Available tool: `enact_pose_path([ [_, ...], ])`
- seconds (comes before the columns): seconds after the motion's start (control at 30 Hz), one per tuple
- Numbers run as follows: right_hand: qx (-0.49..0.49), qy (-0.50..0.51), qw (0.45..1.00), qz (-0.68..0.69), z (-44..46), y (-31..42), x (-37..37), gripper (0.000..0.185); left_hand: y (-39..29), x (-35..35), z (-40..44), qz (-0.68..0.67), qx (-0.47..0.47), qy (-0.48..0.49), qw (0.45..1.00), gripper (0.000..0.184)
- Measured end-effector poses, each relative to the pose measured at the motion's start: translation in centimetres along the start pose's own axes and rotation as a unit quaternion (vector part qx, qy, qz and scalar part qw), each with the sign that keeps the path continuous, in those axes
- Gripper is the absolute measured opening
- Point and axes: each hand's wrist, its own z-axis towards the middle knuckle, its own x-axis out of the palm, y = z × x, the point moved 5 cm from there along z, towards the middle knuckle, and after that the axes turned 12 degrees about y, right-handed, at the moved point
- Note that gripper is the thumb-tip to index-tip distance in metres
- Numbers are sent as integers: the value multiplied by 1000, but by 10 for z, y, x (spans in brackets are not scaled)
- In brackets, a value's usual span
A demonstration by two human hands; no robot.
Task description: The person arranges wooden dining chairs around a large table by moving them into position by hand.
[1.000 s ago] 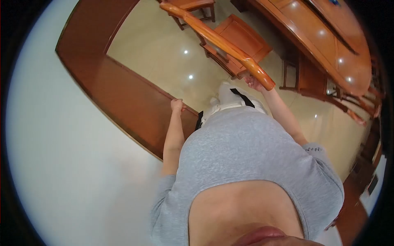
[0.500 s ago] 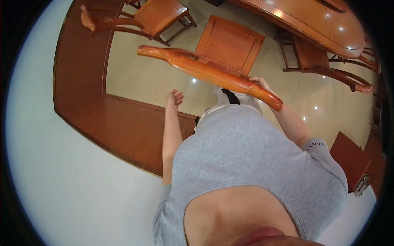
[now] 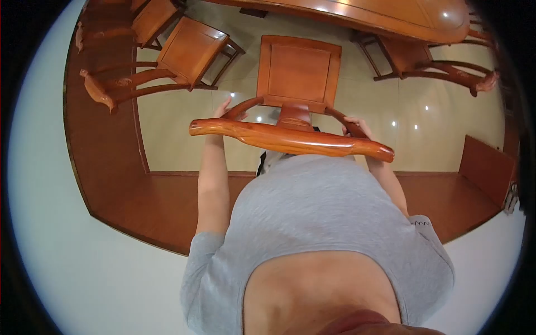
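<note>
A glossy reddish-brown wooden chair (image 3: pixel 300 72) stands right in front of me, its back towards my body. Its curved top rail (image 3: pixel 290 138) runs across in front of my waist. My left hand (image 3: pixel 224 110) is closed around the left back post, partly hidden by the post and rail. On the other side, my right hand (image 3: pixel 360 129) grips the right back post just beyond the rail. Fingers of both hands show only in part.
A large polished wooden table (image 3: pixel 357 14) lies beyond the chair. More matching chairs stand at the left (image 3: pixel 192 53) and right (image 3: pixel 402 58). Brown wooden panelling (image 3: pixel 111 162) borders the shiny tiled floor (image 3: pixel 184 134). A brown panel (image 3: pixel 488 167) with a metal fitting stands at right.
My left hand has moved from free air onto the chair's left post. The chair's back has swung round to sit nearly level across my view. The view has turned with it.
</note>
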Motion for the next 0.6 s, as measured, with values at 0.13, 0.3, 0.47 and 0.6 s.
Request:
enact_pose_path([
  [0.13,121,-155,974,116,9,-2,1,26,-16,37,1,145,-71,-2,987,48],
  [0.3,246,-266,930,56,22,1,-2,17,-30,79,-31,193,218,58,955,30],
  [0.47,160,-264,949,68,20,-27,-21,15,-29,58,-6,170,50,6,984,17],
  [0.6,19,-102,993,48,23,-26,-23,19,-29,25,28,155,9,-1,988,12],
])
